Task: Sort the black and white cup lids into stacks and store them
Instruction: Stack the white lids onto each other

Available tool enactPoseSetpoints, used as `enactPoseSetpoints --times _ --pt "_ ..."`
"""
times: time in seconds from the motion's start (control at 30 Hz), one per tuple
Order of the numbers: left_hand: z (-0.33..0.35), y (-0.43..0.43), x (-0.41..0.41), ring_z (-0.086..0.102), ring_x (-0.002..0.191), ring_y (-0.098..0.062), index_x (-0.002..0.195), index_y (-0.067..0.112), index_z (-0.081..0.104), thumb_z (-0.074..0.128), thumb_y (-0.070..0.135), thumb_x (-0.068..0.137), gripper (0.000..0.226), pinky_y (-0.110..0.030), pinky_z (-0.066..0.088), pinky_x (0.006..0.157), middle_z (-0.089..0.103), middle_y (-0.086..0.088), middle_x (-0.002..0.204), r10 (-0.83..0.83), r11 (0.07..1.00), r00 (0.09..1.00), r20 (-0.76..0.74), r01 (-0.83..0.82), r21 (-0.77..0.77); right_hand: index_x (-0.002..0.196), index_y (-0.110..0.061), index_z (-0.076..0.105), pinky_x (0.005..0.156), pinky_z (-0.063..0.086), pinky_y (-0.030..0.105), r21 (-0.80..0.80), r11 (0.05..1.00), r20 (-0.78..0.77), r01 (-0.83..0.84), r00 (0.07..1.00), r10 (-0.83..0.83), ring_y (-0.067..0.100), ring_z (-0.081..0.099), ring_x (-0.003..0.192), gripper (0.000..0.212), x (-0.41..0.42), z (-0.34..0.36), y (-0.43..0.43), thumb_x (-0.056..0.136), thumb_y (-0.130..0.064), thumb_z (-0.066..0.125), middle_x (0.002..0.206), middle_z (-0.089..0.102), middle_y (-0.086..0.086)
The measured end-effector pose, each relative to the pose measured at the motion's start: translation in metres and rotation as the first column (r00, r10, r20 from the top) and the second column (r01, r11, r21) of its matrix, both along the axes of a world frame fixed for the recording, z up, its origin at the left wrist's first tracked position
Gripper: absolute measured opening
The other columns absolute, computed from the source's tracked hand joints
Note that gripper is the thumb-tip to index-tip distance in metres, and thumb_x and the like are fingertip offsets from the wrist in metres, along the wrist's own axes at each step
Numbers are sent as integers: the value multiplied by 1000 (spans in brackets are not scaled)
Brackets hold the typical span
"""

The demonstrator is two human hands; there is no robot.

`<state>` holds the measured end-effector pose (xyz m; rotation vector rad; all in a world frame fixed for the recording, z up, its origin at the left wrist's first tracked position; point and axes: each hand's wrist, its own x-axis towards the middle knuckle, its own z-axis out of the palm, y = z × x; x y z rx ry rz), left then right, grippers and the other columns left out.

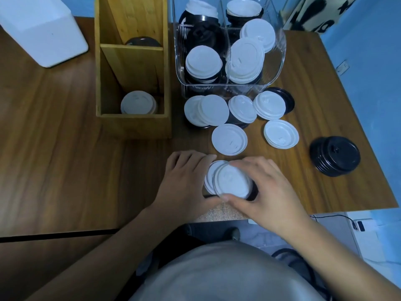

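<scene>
The table (54,137) is showing smooth brown wood grain. The bin (280,48) is gleaming as clear plastic, the lids (229,139) looking matt.

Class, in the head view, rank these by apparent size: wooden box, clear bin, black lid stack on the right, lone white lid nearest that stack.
1-2. wooden box and clear bin: too alike to rank.
3. black lid stack.
4. white lid.

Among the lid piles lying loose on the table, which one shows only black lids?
The black stack, alone near the right edge of the table; every other loose pile has white lids on top.
</scene>
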<state>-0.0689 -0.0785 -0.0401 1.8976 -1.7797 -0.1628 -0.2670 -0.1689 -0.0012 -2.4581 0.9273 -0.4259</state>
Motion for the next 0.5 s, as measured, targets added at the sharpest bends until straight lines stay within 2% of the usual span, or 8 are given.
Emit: enactPoseSetpoints --times 0.1,0.27,0.5 --pt "-2 1 0 55 117 -24 127 14 63 72 62 69 75 -46 36 107 63 1 120 -2 1000 1000 8 2 -5 131 -26 63 87 53 38 29 1000 11 -2 1000 1 15 55 113 64 8 -5 1 78 -61 75 121 52 -8" --pt "1 2 3 50 122 -19 134 18 60 72 72 67 87 -45 33 111 60 7 126 -36 998 999 -18 37 55 130 -27 64 90 53 34 70 997 15 -35 999 34 9 57 114 62 16 -5 -4 76 -53 81 122 51 -10" --pt "-2 3 11 50 124 -17 134 19 61 71 67 74 77 -38 28 113 59 8 126 -68 997 996 -66 70 39 131 -24 65 99 50 34 124 987 35 -98 995 94 7 54 123 60 14 -8 -10 78 -51 79 129 53 -10"
